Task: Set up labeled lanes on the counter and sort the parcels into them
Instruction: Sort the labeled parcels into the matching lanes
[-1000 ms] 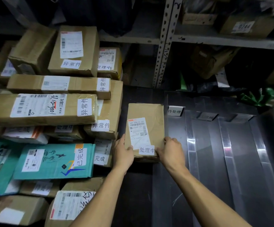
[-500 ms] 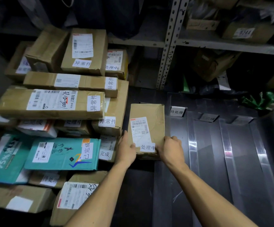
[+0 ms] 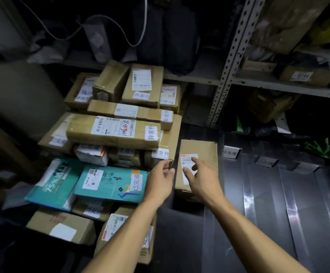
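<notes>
A brown cardboard parcel [image 3: 201,152] with a white shipping label lies flat on the dark counter, at the left end of the lanes. My right hand [image 3: 201,178] hovers over its near half, fingers spread, holding nothing. My left hand [image 3: 160,180] is open just left of the parcel, in front of a box tagged 异常件 [image 3: 160,153]. A heap of parcels [image 3: 112,133] fills the left side. Small white lane tags [image 3: 231,152] stand at the far end of the metal-strip lanes [image 3: 290,196].
Teal mailers [image 3: 109,184] and more boxes lie at the heap's front. A perforated steel shelf post [image 3: 226,75] rises behind the counter, with boxes on the shelves [image 3: 306,76]. A green bag [image 3: 325,147] sits at the far right.
Both hands have let go of the brown parcel and lifted off it. The left hand has shifted left toward the heap. The view has tilted up and left.
</notes>
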A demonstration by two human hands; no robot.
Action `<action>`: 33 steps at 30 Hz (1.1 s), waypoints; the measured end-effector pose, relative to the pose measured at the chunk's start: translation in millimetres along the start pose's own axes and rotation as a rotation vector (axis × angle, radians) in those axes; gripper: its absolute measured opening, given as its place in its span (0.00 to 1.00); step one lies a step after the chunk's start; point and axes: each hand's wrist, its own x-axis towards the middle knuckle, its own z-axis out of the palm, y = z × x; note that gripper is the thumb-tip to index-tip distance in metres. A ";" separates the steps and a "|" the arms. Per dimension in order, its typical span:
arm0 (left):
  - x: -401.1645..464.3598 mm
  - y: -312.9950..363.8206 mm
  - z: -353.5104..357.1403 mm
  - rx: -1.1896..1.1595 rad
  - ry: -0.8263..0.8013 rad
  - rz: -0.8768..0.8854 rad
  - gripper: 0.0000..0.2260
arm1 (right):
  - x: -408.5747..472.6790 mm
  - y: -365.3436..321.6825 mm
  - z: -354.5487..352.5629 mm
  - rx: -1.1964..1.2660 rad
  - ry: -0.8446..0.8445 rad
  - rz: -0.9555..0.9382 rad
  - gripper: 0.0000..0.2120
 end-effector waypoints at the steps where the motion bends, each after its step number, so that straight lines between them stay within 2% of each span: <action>1: -2.5 -0.5 -9.7 -0.014 0.014 0.007 0.16 | -1.1 -9.7 2.5 0.008 -0.005 -0.029 0.25; 6: -10.1 -8.7 -58.3 -0.070 0.109 0.001 0.14 | 13.4 -57.6 9.0 -0.040 -0.027 -0.228 0.32; 10: -12.7 -19.3 -91.2 -0.140 0.156 -0.052 0.14 | 53.0 -97.1 14.0 -0.236 -0.048 -0.411 0.41; 14: -13.6 -30.1 -109.0 -0.184 0.171 -0.111 0.13 | 95.6 -116.0 24.9 -0.398 -0.162 -0.452 0.49; 21: -11.4 -42.0 -114.9 -0.212 0.170 -0.185 0.14 | 105.4 -113.8 31.4 -0.484 -0.218 -0.479 0.52; 25: -12.2 -34.2 -112.4 -0.286 0.202 -0.199 0.22 | 80.1 -116.6 23.9 -0.344 -0.206 -0.500 0.49; 28: -15.2 -24.8 -109.7 -0.362 0.207 -0.216 0.41 | 43.5 -112.5 15.5 -0.224 -0.142 -0.468 0.47; 30: -20.4 -13.6 -107.1 -0.504 0.209 -0.193 0.51 | 14.7 -107.7 9.6 -0.148 -0.057 -0.453 0.47; 31: -22.3 -8.6 -104.1 -0.580 0.200 -0.166 0.50 | 0.7 -104.1 7.7 -0.133 -0.002 -0.448 0.46; 33: -28.9 3.2 -95.8 -0.659 0.141 -0.126 0.42 | -25.4 -94.2 4.0 -0.167 0.092 -0.402 0.44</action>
